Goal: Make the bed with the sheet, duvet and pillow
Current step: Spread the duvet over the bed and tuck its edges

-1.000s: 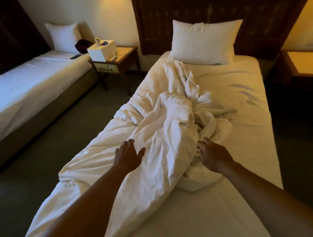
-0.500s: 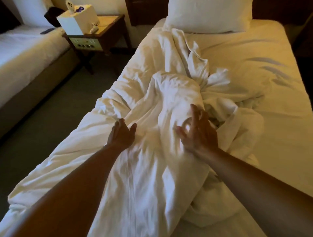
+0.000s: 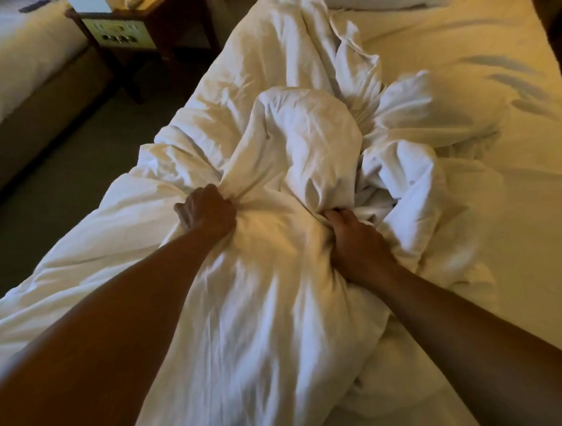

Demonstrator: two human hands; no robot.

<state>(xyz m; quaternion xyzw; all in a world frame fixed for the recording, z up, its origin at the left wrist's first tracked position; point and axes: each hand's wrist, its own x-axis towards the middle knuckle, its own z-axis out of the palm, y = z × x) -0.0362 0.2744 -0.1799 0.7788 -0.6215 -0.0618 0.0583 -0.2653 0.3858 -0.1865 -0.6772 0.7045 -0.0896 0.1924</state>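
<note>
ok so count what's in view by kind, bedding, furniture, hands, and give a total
bedding: 3 (crumpled white duvet, fitted sheet, pillow edge)
furniture: 3 (bed, second bed, wooden nightstand)
hands: 2 (left hand, right hand, both gripping duvet)
total: 8

Count on inspection: two hands, left hand (image 3: 209, 209) and right hand (image 3: 354, 243). One crumpled white duvet (image 3: 273, 289). One fitted sheet (image 3: 486, 188). One pillow (image 3: 374, 2), edge only, top of frame. Two beds, second bed (image 3: 27, 60) upper left. One bedside table (image 3: 146, 27).
</note>
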